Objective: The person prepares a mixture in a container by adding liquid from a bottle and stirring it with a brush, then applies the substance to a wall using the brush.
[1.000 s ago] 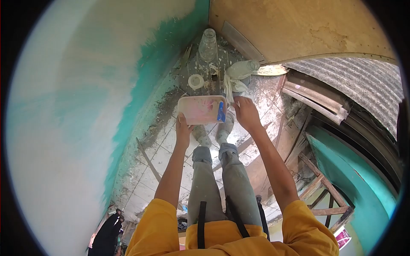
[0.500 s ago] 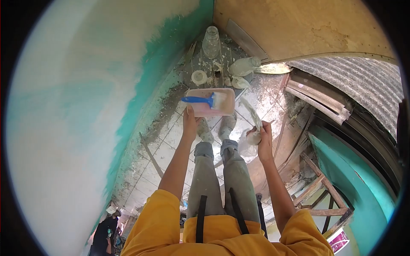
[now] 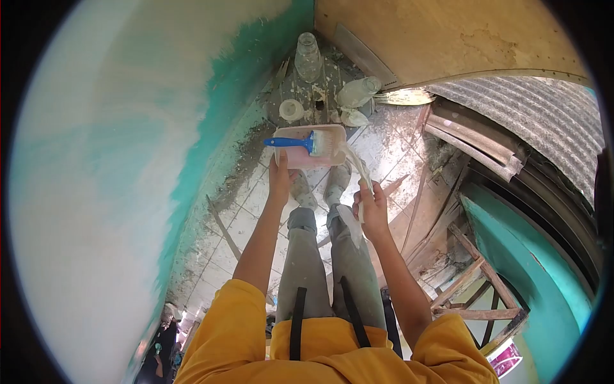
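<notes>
My left hand (image 3: 279, 176) grips the near left edge of a pale pink tray (image 3: 297, 159). Across the tray lies a brush with a blue handle (image 3: 288, 142) and pale bristles (image 3: 322, 143). To the right, my right hand (image 3: 373, 208) is closed on a whitish plastic bag (image 3: 349, 224). One twisted end of the bag reaches up to the tray's right edge, and a loose part hangs beside my right knee.
Beyond the tray, a stool (image 3: 317, 96) bears a glass bottle (image 3: 308, 61), a tilted bottle (image 3: 358, 92) and a small cup (image 3: 291, 110). A part-painted wall (image 3: 109, 166) stands left. A wooden frame (image 3: 480, 313) is at right. A person in dark clothes (image 3: 165, 349) is lower left.
My right hand and the bag have moved left, toward the tray. The bag's upper end now meets the tray's edge. The tray has shifted slightly left and up in view.
</notes>
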Motion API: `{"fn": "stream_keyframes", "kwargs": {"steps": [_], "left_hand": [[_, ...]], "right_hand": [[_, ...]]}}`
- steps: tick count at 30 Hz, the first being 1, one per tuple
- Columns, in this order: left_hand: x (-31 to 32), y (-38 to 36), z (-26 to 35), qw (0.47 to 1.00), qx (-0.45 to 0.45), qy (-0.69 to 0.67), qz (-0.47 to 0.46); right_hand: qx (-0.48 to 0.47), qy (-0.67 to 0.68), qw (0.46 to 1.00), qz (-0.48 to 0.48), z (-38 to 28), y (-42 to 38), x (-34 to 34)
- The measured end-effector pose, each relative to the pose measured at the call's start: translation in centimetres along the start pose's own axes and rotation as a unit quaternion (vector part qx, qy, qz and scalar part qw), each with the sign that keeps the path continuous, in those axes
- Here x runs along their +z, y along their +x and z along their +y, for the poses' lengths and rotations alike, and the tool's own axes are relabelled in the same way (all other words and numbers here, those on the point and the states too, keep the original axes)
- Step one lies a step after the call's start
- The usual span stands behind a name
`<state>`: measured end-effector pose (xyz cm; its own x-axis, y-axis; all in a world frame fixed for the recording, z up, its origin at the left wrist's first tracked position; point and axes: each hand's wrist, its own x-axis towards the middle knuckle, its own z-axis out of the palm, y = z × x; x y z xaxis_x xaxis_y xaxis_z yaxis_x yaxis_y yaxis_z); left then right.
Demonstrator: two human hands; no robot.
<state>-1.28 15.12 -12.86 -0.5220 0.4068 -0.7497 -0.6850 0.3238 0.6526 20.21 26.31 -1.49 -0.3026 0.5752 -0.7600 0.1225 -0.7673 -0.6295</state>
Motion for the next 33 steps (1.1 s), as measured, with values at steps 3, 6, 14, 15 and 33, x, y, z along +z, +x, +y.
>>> {"fn": "stream_keyframes", "kwargs": {"steps": [3, 6, 14, 15, 33], "left_hand": [[0.1, 0.0, 0.7, 0.989, 0.083, 0.100, 0.072], [0.4, 0.4, 0.9, 0.962, 0.167, 0.156, 0.148], [1.3, 1.1, 2.0, 0.882, 0.285, 0.265, 0.267], [2.0, 0.5, 2.6, 0.894, 0.285, 0.237, 0.252], [11.6, -6.6, 3.7, 0.858, 0.449, 0.249, 0.020]], "right_hand": [[0.015, -0.002, 1.000, -0.005, -0.1, 0.0, -0.2], [0.020, -0.009, 1.000, -0.011, -0.3, 0.3, -0.4], [0.010, -0.038, 0.999, 0.006, -0.4, 1.6, 0.1], [0.007, -0.035, 0.999, 0.012, -0.2, 1.8, 0.1], [0.004, 0.106, 0.994, 0.039, -3.5, 1.4, -1.1]]}}
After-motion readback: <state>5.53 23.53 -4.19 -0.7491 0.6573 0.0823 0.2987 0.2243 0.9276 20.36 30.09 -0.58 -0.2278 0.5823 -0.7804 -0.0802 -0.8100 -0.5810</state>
